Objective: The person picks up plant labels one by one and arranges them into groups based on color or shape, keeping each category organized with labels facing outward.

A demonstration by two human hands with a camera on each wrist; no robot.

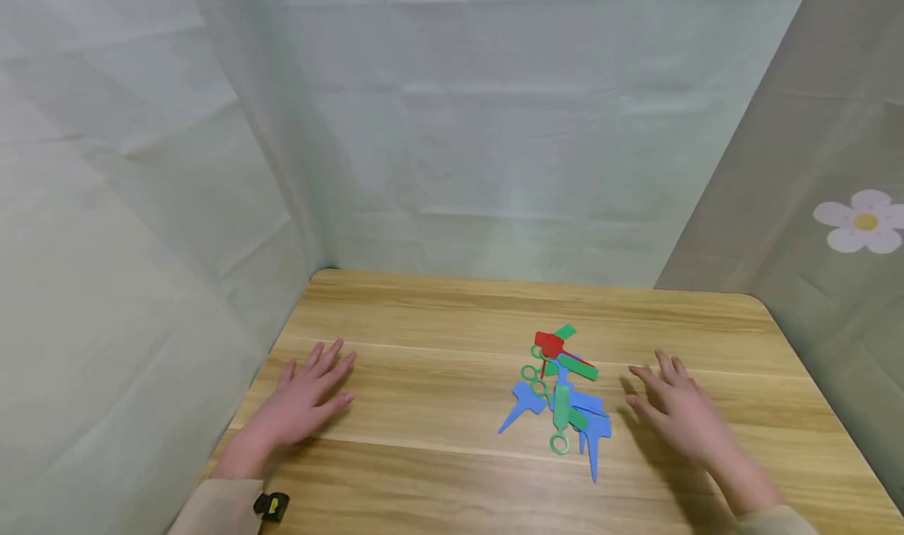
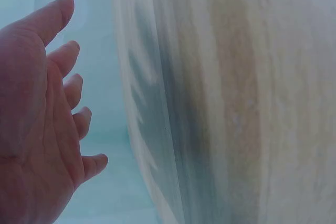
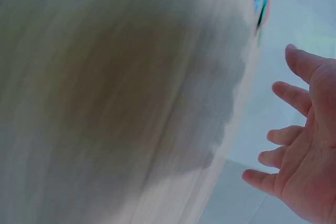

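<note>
A loose pile of flat plastic tags lies right of the table's middle. Blue T-shaped tags with pointed stems, like plant labels point(image 1: 595, 433), make up its near side, with one blue tag point(image 1: 525, 401) at its left edge. Green tags with ring ends point(image 1: 561, 406) overlap them, and a red tag point(image 1: 549, 343) lies at the far end. My right hand point(image 1: 681, 413), fingers spread and holding nothing, hovers right of the pile; its shadow falls on the wood. Well to the left of the pile, my left hand point(image 1: 304, 402) is spread, palm down and holding nothing.
The wooden table point(image 1: 424, 472) has rounded far corners. Pale cloth point(image 1: 494, 143) hangs behind it and along both sides, with a white flower point(image 1: 865, 221) on the right one. A small black device point(image 1: 271, 507) sits by the left sleeve.
</note>
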